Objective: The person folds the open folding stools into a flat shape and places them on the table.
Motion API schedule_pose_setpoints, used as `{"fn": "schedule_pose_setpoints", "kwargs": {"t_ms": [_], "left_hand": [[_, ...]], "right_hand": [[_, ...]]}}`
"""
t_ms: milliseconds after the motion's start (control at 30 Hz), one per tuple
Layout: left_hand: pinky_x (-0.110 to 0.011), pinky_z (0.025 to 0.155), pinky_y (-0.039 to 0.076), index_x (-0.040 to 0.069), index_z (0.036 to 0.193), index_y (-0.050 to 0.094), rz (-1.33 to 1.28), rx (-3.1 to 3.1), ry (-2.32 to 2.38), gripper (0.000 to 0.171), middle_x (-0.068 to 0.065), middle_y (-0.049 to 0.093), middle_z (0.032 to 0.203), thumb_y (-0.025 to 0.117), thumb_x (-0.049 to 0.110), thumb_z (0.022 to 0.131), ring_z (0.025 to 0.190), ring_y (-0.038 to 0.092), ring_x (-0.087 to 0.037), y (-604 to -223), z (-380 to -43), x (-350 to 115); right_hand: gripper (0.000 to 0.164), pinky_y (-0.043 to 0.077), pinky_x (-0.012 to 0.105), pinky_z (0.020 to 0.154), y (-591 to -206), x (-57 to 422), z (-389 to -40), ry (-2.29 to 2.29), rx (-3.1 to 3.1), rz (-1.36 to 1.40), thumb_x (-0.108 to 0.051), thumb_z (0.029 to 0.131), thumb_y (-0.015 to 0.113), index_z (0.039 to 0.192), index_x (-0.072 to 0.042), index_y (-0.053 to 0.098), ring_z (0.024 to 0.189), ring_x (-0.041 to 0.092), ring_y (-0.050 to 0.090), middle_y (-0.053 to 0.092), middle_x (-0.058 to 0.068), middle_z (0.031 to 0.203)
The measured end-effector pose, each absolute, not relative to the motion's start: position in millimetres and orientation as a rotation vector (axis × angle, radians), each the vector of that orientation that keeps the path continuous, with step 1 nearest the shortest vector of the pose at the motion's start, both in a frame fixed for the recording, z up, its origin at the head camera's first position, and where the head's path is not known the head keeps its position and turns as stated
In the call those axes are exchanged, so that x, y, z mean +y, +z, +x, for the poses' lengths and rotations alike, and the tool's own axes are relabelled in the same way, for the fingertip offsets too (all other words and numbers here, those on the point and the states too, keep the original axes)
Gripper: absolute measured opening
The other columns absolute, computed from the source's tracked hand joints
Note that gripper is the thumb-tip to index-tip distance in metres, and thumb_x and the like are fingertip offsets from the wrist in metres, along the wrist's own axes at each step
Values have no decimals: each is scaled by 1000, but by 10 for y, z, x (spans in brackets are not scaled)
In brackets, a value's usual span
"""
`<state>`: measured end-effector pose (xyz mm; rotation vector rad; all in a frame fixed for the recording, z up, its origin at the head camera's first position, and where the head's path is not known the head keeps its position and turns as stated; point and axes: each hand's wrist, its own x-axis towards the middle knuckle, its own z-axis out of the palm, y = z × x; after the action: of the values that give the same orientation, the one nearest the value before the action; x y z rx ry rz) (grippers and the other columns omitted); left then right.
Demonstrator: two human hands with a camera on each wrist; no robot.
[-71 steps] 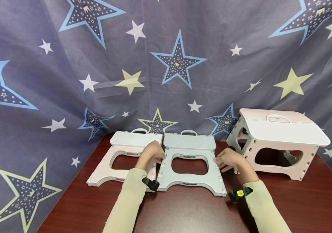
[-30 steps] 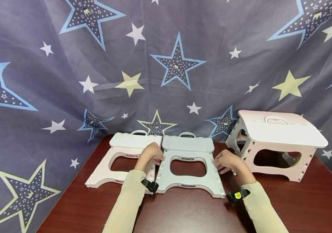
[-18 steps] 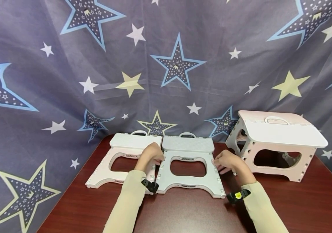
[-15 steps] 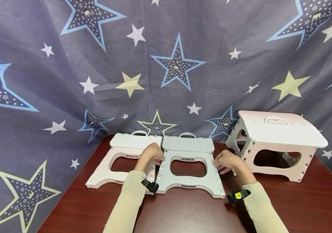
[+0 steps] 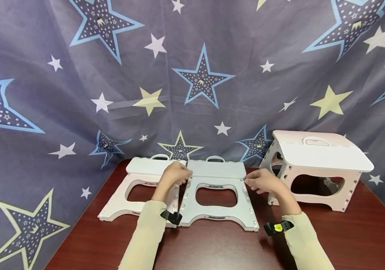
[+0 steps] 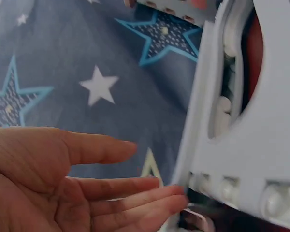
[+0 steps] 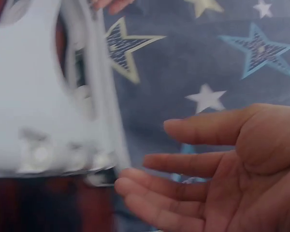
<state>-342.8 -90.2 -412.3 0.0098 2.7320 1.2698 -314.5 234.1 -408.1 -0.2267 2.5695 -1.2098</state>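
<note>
A folded pale blue-white step stool (image 5: pixel 217 170) lies flat in the middle of the table, its carry handle toward the curtain. My left hand (image 5: pixel 175 173) is at its upper left edge, overlapping the folded pink-and-white step stool (image 5: pixel 119 202) beside it. At the opposite edge is my right hand (image 5: pixel 264 180). In the left wrist view, the thumb and fingers of my left hand (image 6: pixel 87 183) are extended, fingertips right at the stool's side (image 6: pixel 275 150). The right wrist view has my right hand (image 7: pixel 227 169) with loosely straight fingers near the stool's corner (image 7: pixel 19 101). Neither hand grips it.
An unfolded pink-and-white step stool (image 5: pixel 325 155) stands upright at the back right. Behind everything hangs a grey-blue curtain (image 5: pixel 185 22) with stars. The dark red wooden table (image 5: pixel 219 247) stretches toward me in front of the folded stools.
Both hands have let go of the middle stool's sides, rising slightly and moving toward its top corners, with their fingers loosened. The stools stay put; the head view has tilted a little.
</note>
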Motion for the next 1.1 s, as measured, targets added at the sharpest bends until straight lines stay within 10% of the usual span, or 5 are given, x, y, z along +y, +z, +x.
{"fn": "schedule_pose_setpoints", "kwargs": {"t_ms": [233, 600, 833, 1100], "left_hand": [[-48, 98, 54, 6, 131, 67, 334, 2930, 1486, 39, -15, 74, 118, 65, 26, 97, 111, 70, -31, -3936, -3309, -724], [-45, 111, 48, 10, 135, 64, 603, 2774, 2051, 40, -12, 71, 127, 70, 19, 96, 124, 64, -26, -3701, -3256, -295], [-35, 114, 45, 13, 138, 61, 749, 2579, 2210, 45, -9, 67, 134, 72, 21, 95, 130, 61, -26, -3610, -3206, 114], [-36, 118, 41, 19, 142, 58, 859, 2433, 2185, 51, -2, 61, 143, 73, 27, 94, 136, 55, -18, -3655, -3196, 539]], "right_hand": [[42, 59, 34, 78, -3711, 2348, -2947, -1323, 2735, -557, -16, 104, 59, 139, 6, 55, 97, 25, 69, 69, 27, 120], [44, 53, 12, 79, -3223, 2678, -2727, -1502, 3070, -896, -8, 102, 60, 145, -6, 54, 98, 0, 65, 70, 19, 119], [45, 47, 3, 87, -3013, 3174, -2744, -1647, 3245, -881, -3, 99, 63, 143, -6, 57, 105, -10, 62, 63, -27, 118], [47, 41, 0, 92, -3006, 3845, -2821, -1602, 3349, -639, -8, 98, 66, 145, -11, 57, 111, -13, 56, 59, -30, 124]]}}
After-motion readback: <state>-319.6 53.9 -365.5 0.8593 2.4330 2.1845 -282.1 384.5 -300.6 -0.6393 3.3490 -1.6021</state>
